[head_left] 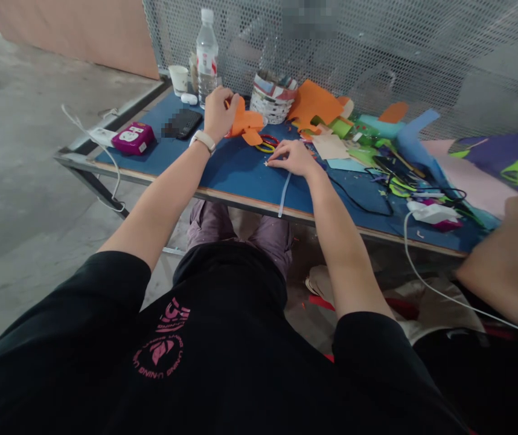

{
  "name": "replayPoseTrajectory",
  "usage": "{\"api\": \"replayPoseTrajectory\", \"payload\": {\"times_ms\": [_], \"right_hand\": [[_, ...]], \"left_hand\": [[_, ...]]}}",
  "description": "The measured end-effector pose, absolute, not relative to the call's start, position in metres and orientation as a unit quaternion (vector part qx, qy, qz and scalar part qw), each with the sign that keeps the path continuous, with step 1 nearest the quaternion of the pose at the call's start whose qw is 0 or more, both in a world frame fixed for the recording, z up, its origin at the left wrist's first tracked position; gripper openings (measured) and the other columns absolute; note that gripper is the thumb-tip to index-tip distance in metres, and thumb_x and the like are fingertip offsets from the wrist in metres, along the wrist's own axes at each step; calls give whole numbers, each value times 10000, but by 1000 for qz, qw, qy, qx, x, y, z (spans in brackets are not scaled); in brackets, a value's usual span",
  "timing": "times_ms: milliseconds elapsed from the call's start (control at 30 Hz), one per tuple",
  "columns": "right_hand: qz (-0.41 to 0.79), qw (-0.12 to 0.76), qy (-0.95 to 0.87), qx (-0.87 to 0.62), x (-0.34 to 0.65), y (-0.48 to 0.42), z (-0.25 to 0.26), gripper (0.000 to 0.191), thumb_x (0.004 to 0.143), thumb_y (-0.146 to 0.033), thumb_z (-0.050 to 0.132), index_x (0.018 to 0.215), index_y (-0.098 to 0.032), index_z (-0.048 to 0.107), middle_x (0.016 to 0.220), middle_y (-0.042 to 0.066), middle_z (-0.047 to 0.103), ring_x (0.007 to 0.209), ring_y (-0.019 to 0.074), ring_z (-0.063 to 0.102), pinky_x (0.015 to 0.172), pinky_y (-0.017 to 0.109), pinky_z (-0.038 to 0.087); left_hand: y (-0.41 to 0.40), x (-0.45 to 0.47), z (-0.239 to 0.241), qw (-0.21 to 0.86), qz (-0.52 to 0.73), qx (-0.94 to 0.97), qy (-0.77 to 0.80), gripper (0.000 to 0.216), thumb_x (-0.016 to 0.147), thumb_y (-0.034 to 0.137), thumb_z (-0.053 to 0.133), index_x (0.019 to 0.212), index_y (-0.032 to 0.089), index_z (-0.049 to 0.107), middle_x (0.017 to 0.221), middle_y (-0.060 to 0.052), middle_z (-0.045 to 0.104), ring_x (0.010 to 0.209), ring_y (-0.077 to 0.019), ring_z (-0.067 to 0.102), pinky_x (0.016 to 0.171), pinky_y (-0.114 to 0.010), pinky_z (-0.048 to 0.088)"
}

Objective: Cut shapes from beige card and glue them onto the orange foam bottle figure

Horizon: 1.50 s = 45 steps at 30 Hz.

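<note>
My left hand (217, 112) reaches far across the blue table (236, 175) and is closed on a piece of orange foam (246, 124). A white watch band wraps its wrist. My right hand (291, 158) rests on the table top with fingertips pinched at a tiny pale scrap (267, 162). Just under that hand a thin pale-blue strip (284, 193) runs to the table's front edge. Red and yellow rings (267, 144) lie between the two hands.
A water bottle (206, 55), paper cup (179, 79), woven paper basket (272, 96), phone (182, 123) and magenta box (133, 138) stand at the back left. Coloured foam scraps (372, 145) and cables cover the right side. Another person's arm (508, 254) is at the right edge.
</note>
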State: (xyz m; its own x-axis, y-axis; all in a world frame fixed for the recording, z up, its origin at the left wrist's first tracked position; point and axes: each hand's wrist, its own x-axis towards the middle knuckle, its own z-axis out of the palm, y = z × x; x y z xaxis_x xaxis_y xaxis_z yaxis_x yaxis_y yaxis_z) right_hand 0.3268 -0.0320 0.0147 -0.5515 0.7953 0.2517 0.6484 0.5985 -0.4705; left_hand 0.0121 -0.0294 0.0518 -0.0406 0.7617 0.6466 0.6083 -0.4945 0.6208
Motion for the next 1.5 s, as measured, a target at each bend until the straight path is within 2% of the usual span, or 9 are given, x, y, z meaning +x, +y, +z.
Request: {"api": "replayPoseTrajectory", "payload": {"times_ms": [167, 300, 500, 633, 800, 967, 1100, 1267, 1500], "right_hand": [[174, 223, -861, -423, 319, -39, 20, 454, 967, -685, 1170, 957, -271, 984, 1046, 117, 715, 977, 361, 733, 1071, 697, 704], [181, 237, -860, -413, 318, -42, 18, 467, 950, -688, 1171, 932, -277, 949, 1017, 106, 729, 943, 348, 726, 1077, 697, 725], [187, 309, -844, -397, 311, -24, 16, 486, 1032, -704, 1110, 982, -278, 882, 1125, 140, 832, 1045, 377, 799, 1155, 685, 741], [193, 382, -822, -375, 272, -2, 32, 571, 1084, -801, 1046, 1051, -273, 831, 1096, 133, 857, 1137, 406, 844, 1213, 679, 740], [206, 402, -818, -357, 222, 22, 34, 655, 1012, -888, 1067, 1025, -295, 788, 1028, 120, 867, 1178, 434, 874, 1266, 724, 730], [210, 428, -800, -364, 217, 34, 10, 573, 1081, -815, 1020, 1054, -295, 779, 1168, 138, 905, 1290, 428, 885, 1294, 696, 733], [215, 442, -786, -375, 219, 45, -2, 488, 1128, -697, 1002, 1047, -297, 734, 1215, 135, 898, 1270, 405, 886, 1299, 661, 741], [232, 449, -772, -385, 214, 41, -1, 526, 1111, -758, 979, 1050, -313, 706, 1149, 114, 878, 1105, 358, 878, 1093, 576, 822], [245, 450, -761, -398, 207, 3, 22, 743, 1010, -1010, 966, 1218, -316, 802, 1090, 128, 874, 1254, 447, 910, 947, 561, 844]], "left_hand": [[6, 9, 31, 29, 566, 644, 513, 583, 1134, 844, 726, 731, 440, 603, 765, -59, 743, 1080, -361, 742, 1192, -633, 614], [28, 10, 17, 24, 571, 657, 492, 627, 1099, 734, 783, 632, 447, 479, 764, -82, 701, 1035, -428, 780, 1106, -679, 636], [28, 12, 14, 10, 560, 671, 485, 570, 1148, 404, 783, 687, 369, 449, 915, -122, 735, 970, -403, 800, 1104, -657, 661], [28, 11, 15, 37, 551, 677, 487, 618, 1121, 461, 853, 660, 369, 452, 878, -103, 735, 1023, -415, 808, 1147, -669, 673], [28, 10, 14, 29, 558, 664, 498, 590, 1106, 435, 821, 635, 394, 468, 880, -91, 754, 997, -419, 813, 1084, -679, 662], [25, 15, 13, 27, 547, 649, 528, 646, 1183, 364, 809, 650, 388, 446, 887, -91, 772, 968, -384, 808, 1071, -642, 660], [30, 16, 12, 41, 553, 660, 506, 604, 1144, 497, 829, 649, 384, 503, 902, -110, 798, 985, -402, 791, 1098, -662, 657], [31, 16, 13, 65, 567, 666, 480, 550, 1062, 576, 850, 624, 409, 562, 813, -100, 764, 1001, -459, 814, 1053, -685, 628], [17, 20, 19, 33, 533, 668, 518, 596, 1168, 707, 799, 683, 416, 609, 959, -53, 867, 1043, -331, 791, 1069, -596, 607]]}}
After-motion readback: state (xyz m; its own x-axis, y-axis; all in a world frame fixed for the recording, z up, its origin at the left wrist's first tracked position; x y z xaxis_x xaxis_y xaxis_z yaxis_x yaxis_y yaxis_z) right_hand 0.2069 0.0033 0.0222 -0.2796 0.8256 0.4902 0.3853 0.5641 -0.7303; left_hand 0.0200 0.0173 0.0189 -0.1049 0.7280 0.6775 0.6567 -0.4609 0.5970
